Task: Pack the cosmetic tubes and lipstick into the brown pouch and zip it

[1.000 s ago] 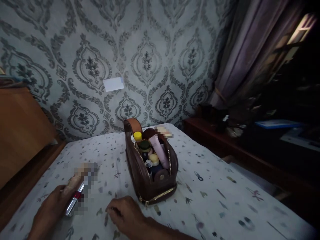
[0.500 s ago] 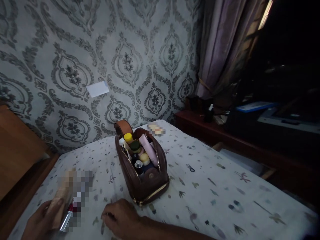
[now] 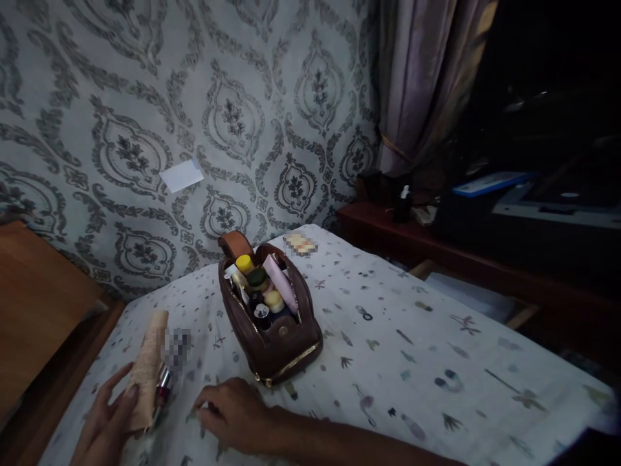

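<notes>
So left hand [image 3: 104, 421] fingers clamp a beige tube [image 3: 147, 369] upright (label readable), right hand [image 3: 233, 414] curled flat on sheet [image 3: 412, 349], open pouch [image 3: 272, 323] just beyond fingertips.

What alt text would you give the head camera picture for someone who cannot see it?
A person's left hand holds a beige tube and a lipstick over a patterned bedsheet, while the right hand rests on the sheet. An open brown toiletry bag full of cosmetics stands just beyond, before a damask-papered wall.

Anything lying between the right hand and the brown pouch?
No. In the head view, only bare printed sheet separates the right hand from the brown pouch; the two stay apart.
</notes>
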Motion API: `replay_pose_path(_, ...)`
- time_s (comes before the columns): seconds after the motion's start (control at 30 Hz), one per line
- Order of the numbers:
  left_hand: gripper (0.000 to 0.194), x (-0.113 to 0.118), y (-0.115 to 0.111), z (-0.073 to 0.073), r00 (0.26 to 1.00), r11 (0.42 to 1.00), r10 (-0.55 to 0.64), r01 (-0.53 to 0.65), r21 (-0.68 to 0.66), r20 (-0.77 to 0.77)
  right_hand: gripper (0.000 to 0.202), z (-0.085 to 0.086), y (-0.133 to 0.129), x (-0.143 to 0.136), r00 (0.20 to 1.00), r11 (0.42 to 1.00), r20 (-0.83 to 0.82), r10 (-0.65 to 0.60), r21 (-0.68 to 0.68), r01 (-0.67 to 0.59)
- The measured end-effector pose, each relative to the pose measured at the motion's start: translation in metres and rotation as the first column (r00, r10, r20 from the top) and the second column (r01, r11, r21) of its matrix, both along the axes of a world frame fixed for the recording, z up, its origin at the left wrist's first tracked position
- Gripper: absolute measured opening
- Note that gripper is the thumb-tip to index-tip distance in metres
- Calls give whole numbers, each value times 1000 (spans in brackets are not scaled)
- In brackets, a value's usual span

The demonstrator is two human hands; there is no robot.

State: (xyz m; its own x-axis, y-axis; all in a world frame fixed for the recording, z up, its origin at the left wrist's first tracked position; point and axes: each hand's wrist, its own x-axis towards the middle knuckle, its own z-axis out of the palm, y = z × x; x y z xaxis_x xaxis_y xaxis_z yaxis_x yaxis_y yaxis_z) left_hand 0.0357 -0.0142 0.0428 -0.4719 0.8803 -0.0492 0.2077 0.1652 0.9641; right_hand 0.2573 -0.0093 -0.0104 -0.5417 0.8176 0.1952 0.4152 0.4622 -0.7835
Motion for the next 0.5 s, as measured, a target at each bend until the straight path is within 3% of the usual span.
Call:
replay_pose_path(0.1,108,24,-9,-3,978,994,-38,58,-92,207,35,0,-2,1,997,999,-69,27,22,-26)
replay_pose_path(0.23,95,53,-16,-20,954,996,-57,74,-49,294,39,1,-2,1,981,1000,-193,-12,10,15)
replay_pose_path(0.37,88,77,-15,-36,903,988,-128,150,-20,410,43,2,1,2,949,991,-296,-109,-103,82)
replay_pose_path(0.5,75,89,-10,-41,856,974,-194,225,-7,479,47,-3,9,1,899,977,-409,-159,-199,82)
